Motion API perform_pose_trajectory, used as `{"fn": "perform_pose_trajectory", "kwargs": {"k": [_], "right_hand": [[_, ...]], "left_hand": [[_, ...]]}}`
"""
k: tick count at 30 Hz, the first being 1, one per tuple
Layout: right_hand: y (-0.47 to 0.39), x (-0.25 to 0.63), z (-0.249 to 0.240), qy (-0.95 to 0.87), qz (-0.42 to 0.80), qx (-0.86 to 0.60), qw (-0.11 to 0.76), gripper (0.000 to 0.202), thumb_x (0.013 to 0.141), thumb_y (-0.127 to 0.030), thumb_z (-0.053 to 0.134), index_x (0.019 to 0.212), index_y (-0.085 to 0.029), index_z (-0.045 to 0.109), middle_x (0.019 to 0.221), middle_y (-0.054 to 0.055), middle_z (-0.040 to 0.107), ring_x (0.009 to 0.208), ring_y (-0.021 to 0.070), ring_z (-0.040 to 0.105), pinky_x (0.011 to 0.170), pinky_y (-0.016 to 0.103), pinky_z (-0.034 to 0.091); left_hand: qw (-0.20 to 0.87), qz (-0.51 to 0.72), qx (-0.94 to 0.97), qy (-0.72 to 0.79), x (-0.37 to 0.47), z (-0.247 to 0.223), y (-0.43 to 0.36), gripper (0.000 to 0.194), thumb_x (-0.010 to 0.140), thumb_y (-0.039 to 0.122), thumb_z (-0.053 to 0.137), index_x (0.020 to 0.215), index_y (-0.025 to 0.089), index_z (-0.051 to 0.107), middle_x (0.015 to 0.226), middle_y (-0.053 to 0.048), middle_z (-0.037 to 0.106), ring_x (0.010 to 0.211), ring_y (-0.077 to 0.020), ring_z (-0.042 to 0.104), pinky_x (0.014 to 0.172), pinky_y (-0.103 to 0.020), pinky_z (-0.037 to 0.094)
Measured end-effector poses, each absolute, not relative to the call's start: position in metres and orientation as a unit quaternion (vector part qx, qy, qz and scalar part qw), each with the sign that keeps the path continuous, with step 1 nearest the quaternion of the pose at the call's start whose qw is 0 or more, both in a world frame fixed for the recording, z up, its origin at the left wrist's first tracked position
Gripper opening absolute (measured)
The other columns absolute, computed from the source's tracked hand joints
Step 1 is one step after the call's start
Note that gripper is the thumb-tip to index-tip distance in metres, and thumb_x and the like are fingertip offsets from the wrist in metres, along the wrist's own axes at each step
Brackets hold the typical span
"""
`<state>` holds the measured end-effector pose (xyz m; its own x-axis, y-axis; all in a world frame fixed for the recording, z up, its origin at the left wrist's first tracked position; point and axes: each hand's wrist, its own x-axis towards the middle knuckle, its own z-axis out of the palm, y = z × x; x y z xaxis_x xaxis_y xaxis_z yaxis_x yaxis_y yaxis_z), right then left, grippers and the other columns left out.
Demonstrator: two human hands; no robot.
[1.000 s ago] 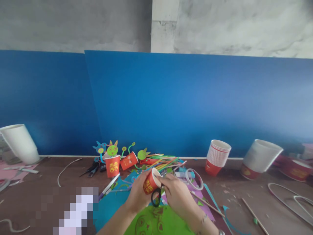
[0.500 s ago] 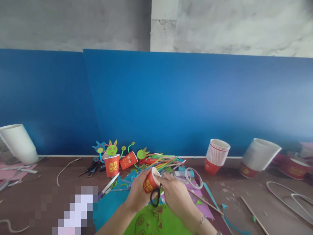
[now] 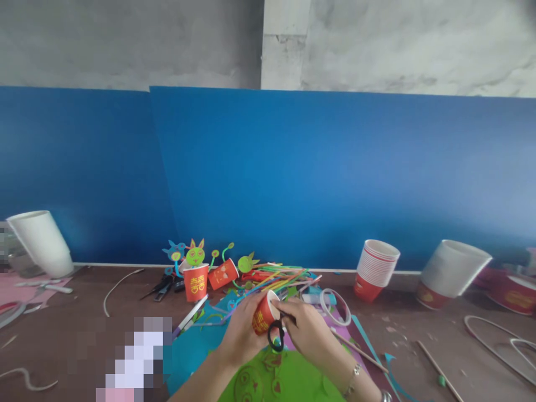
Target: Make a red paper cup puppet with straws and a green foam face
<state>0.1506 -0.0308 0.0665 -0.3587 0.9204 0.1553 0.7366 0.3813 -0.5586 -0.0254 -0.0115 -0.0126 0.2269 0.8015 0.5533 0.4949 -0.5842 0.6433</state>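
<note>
My left hand [image 3: 242, 329] is wrapped round a red paper cup [image 3: 263, 316] with yellow characters, tilted so its white mouth faces up and right. My right hand [image 3: 305, 326] grips black-handled scissors [image 3: 277, 335] at the cup's rim. One black handle loop hangs below the fingers; the blades are mostly hidden by the hand and cup. Beneath both hands lies green paper [image 3: 288, 375] with drawn faces and hearts, on top of blue paper [image 3: 190, 349].
Behind the hands are a decorated red cup [image 3: 196, 283], a tipped red cup [image 3: 224, 274] and a heap of coloured sticks [image 3: 280, 277]. A clear tape roll [image 3: 335, 306] lies to the right. Stacked paper cups [image 3: 377, 269] stand further right, near the blue panel [image 3: 318, 178].
The view has shifted slightly, so most things sit a little further right. My right hand has turned a little at the cup's rim, and the scissors' black handle now shows more.
</note>
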Motion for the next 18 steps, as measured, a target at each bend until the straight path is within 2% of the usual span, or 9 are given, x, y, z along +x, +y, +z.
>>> {"fn": "perform_pose_trajectory", "kwargs": {"k": [3,5,7,10,12,15,18], "right_hand": [[-0.027,0.155,0.062,-0.782,0.292,-0.487,0.256,0.04,0.079,-0.01,0.039,0.102,-0.017,0.071,0.073,0.004,0.067,0.059,0.0144,0.056,0.055,0.022,0.038],[-0.027,0.154,0.062,-0.773,0.319,-0.482,0.261,0.04,0.079,-0.01,0.039,0.102,-0.017,0.07,0.068,0.002,0.065,0.051,0.0125,0.052,0.049,0.021,0.035],[-0.031,0.149,0.064,-0.782,0.272,-0.497,0.259,0.04,0.078,-0.008,0.04,0.102,-0.018,0.07,0.072,0.003,0.066,0.058,0.0145,0.056,0.054,0.022,0.038],[-0.039,0.146,0.073,-0.808,0.178,-0.512,0.233,0.043,0.077,-0.007,0.042,0.108,-0.022,0.069,0.088,0.007,0.07,0.079,0.0197,0.063,0.067,0.025,0.044],[-0.041,0.149,0.078,-0.812,0.17,-0.517,0.212,0.047,0.079,-0.007,0.042,0.115,-0.024,0.066,0.1,0.007,0.071,0.089,0.021,0.064,0.073,0.027,0.046],[-0.039,0.158,0.081,-0.797,0.168,-0.55,0.187,0.048,0.082,-0.01,0.042,0.123,-0.021,0.062,0.115,0.009,0.068,0.102,0.0237,0.063,0.084,0.032,0.047],[-0.035,0.164,0.077,-0.803,0.184,-0.551,0.137,0.045,0.084,-0.013,0.04,0.123,-0.02,0.062,0.117,0.008,0.068,0.105,0.0241,0.063,0.088,0.034,0.047]], "left_hand": [[0.105,0.437,0.796,0.406,-0.026,-0.015,-0.01,0.066,0.069,0.029,0.072,0.13,0.024,0.046,0.124,-0.011,0.061,0.114,-0.03,0.057,0.096,-0.045,0.046],[0.063,0.432,0.798,0.415,-0.026,-0.016,-0.01,0.066,0.071,0.03,0.071,0.132,0.025,0.044,0.124,-0.01,0.061,0.115,-0.0303,0.056,0.097,-0.046,0.045],[0.038,0.434,0.795,0.422,-0.026,-0.017,-0.011,0.065,0.073,0.029,0.069,0.133,0.025,0.042,0.123,-0.011,0.061,0.115,-0.0301,0.056,0.097,-0.046,0.045],[0.044,0.452,0.777,0.437,-0.028,-0.015,-0.01,0.06,0.076,0.026,0.067,0.131,0.024,0.043,0.122,-0.012,0.06,0.115,-0.0291,0.055,0.097,-0.046,0.045],[0.07,0.487,0.727,0.479,-0.031,-0.013,-0.006,0.055,0.077,0.028,0.066,0.128,0.022,0.044,0.12,-0.012,0.059,0.112,-0.0288,0.056,0.095,-0.045,0.046],[0.11,0.566,0.61,0.544,-0.036,-0.011,0.0,0.055,0.075,0.036,0.067,0.123,0.019,0.047,0.118,-0.013,0.056,0.111,-0.03,0.056,0.092,-0.045,0.047],[0.198,0.616,0.549,0.529,-0.038,-0.011,0.003,0.057,0.071,0.04,0.069,0.119,0.017,0.05,0.112,-0.011,0.059,0.104,-0.0288,0.06,0.088,-0.042,0.049]]}}
